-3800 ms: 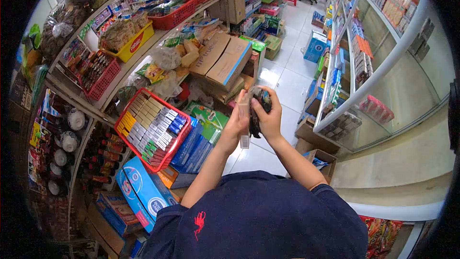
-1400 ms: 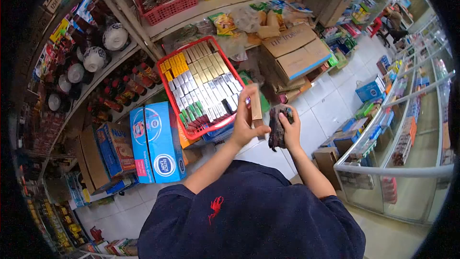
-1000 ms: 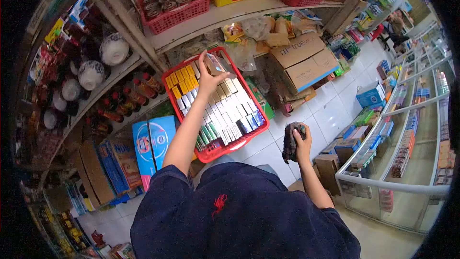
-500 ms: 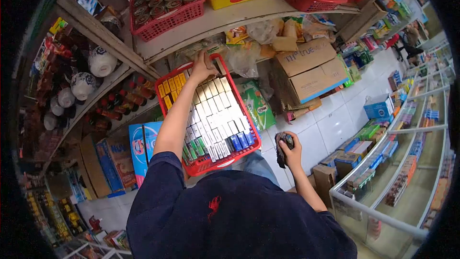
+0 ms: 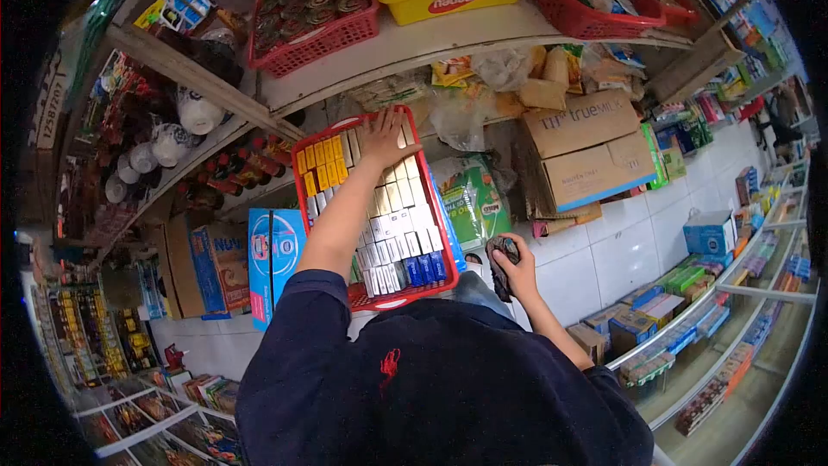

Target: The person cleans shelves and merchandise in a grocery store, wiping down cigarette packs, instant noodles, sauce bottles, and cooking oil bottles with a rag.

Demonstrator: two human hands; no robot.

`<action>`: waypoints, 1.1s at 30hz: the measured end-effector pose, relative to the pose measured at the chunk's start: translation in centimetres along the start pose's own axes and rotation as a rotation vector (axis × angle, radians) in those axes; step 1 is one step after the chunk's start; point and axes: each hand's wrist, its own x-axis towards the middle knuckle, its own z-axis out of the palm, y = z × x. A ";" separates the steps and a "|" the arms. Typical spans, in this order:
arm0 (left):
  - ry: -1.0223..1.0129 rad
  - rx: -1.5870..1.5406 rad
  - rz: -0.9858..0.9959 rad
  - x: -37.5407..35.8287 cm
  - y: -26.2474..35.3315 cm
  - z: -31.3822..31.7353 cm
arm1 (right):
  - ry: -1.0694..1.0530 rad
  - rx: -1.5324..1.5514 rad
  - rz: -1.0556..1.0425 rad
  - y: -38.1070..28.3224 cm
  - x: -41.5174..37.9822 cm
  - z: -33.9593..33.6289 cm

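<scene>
A red plastic basket [image 5: 448, 246] sits in front of me, filled with rows of small boxes [image 5: 398, 198] that look like cigarette packs in yellow, white, green and blue. At the basket's far end lies my left hand [image 5: 385, 140], fingers spread flat over the packs there. The ends of those packs are partly hidden by the hand, and my forearm covers some of the left side. To the right of the basket, my right hand [image 5: 519, 272] is closed around a dark crumpled cloth [image 5: 498, 278], held above the floor.
Above stands a shelf [image 5: 414, 43] with a red basket of cans [image 5: 315, 34] and a yellow tub [image 5: 453, 2]. A cardboard carton [image 5: 591, 151] and a green package [image 5: 474, 198] are beyond. Blue boxes [image 5: 276, 250] stand left; a glass display case [image 5: 690, 362] is at right.
My left hand has gone from bent fingers at the basket's far edge to lying flatter across the packs. The right hand still holds the cloth. The view has shifted slightly.
</scene>
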 end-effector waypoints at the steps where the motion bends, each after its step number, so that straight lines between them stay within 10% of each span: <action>1: 0.000 -0.001 -0.012 0.1 0.1 -0.3 | -0.035 -0.013 0.002 -0.3 0.4 0.0; 5: -0.122 -0.032 -0.089 -0.4 1.0 -2.4 | -0.039 0.020 0.002 -1.7 2.7 0.8; 7: 0.154 -0.220 0.111 -2.8 3.0 -3.5 | 0.011 0.147 0.035 -3.0 4.3 1.6; 11: 0.138 -1.197 0.392 -13.1 8.6 -5.1 | -0.300 0.487 -0.042 -5.1 6.8 5.4; 15: 0.255 -1.610 -0.125 -19.9 7.2 -4.3 | -0.868 0.077 -0.124 -7.6 9.0 9.3; 21: 0.808 -1.669 -0.494 -30.2 0.2 -0.3 | -0.428 -0.836 -0.834 -4.7 21.1 14.5; 33: 0.995 -1.656 -1.034 -41.9 3.3 0.7 | -0.619 -1.349 -0.730 -3.2 28.1 18.1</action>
